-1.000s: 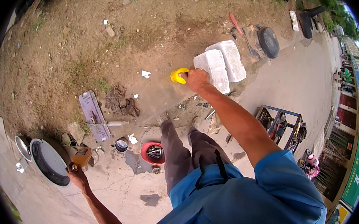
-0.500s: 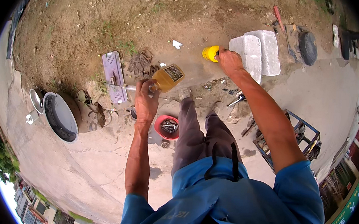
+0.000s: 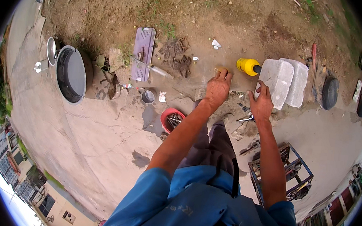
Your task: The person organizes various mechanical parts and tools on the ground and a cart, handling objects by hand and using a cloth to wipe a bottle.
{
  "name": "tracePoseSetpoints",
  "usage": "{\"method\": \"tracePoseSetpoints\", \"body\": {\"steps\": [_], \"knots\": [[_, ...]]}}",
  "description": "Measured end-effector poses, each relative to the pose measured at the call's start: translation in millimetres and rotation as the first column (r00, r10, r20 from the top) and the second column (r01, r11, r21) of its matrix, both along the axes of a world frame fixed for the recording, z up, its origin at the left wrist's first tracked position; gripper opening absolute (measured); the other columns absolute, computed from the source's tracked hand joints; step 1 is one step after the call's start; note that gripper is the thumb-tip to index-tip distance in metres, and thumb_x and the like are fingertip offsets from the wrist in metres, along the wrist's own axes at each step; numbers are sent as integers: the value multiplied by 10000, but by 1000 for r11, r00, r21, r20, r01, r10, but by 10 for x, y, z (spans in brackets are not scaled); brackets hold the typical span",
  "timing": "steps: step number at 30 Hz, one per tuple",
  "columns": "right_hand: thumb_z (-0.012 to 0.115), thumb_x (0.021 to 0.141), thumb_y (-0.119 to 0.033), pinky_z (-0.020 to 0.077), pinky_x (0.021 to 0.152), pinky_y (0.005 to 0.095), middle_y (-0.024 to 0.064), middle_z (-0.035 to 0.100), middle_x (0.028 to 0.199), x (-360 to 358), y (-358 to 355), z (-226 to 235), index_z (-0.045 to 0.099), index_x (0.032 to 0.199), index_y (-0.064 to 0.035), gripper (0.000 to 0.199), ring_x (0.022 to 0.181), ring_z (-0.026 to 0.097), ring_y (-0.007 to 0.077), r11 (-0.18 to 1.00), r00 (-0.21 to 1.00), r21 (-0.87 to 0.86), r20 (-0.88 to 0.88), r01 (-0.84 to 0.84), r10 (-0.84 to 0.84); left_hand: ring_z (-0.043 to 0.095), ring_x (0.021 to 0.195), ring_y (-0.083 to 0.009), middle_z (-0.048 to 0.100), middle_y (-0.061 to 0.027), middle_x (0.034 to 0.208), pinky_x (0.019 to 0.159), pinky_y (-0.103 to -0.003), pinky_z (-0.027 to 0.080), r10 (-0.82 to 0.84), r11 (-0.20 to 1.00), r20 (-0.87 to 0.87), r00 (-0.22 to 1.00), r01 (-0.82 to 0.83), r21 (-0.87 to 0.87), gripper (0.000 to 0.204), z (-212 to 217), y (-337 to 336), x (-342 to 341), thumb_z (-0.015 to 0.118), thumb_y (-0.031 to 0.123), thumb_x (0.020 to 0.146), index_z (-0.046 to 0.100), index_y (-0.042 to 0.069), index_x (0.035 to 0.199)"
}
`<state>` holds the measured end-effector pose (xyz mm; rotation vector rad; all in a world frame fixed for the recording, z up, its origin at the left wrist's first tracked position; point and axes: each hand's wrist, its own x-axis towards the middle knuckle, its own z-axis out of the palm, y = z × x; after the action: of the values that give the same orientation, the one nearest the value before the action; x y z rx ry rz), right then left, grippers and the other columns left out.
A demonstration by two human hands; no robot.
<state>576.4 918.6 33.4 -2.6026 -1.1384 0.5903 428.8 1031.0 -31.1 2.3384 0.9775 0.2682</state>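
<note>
My left hand (image 3: 217, 89) is curled with its fingers closed. A small amber-brown edge of the bottle (image 3: 222, 69) peeks out past the fingertips, and the hand hides the rest. To its right, my right hand (image 3: 261, 103) holds nothing, thumb and fingers apart, by the near left edge of a pale block (image 3: 278, 80). Just beyond both hands is a yellow bottle (image 3: 246, 66) with a black cap, touched by neither hand. A clear syringe (image 3: 161, 71) lies left of my left hand, its thin end over a perforated purple tray (image 3: 141, 69).
Dark crumpled rags (image 3: 175, 55) lie beside the tray. Nearer stand a small metal cup (image 3: 148, 96) and a red bowl (image 3: 168, 113) of metal parts. A large round pan (image 3: 79, 97) sits far left. On the right are a second block (image 3: 299, 84) and a metal frame (image 3: 303, 149).
My right hand has let go of the yellow bottle and drawn back nearer. My left hand has moved right with the amber bottle, which is now almost wholly hidden. The head view has shifted.
</note>
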Motion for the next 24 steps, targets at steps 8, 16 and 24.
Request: {"method": "tracePoseSetpoints", "body": {"steps": [8, 16, 24], "knots": [[770, 781, -256, 511, 799, 434, 119, 626, 998, -822, -1165, -297, 501, 1268, -55, 592, 934, 629, 333, 975, 902, -109, -372, 194, -221, 630, 900, -339, 567, -103, 1046, 755, -444, 521, -19, 995, 35, 999, 22, -98, 323, 188, 171, -105, 735, 120, 757, 616, 79, 1054], [789, 761, -287, 508, 831, 442, 141, 603, 1072, -979, -1364, 224, 515, 1250, -64, 604, 986, 613, 355, 989, 866, 17, -486, 147, -121, 641, 776, -306, 587, -88, 924, 681, -427, 521, -106, 993, 10, 994, 105, 55, 300, 1388, -380, -277, 777, 202, 741, 667, 94, 999], [736, 809, -297, 488, 893, 456, 156, 594, 1113, -592, -2773, 432, 520, 1230, -50, 533, 1042, 597, 368, 992, 922, 123, -387, 42, 9, 571, 670, -188, 546, -50, 823, 619, -365, 490, 203, 978, -13, 979, -202, 50, 310, 2023, -1625, -652, 820, 202, 716, 690, 56, 956]]}}
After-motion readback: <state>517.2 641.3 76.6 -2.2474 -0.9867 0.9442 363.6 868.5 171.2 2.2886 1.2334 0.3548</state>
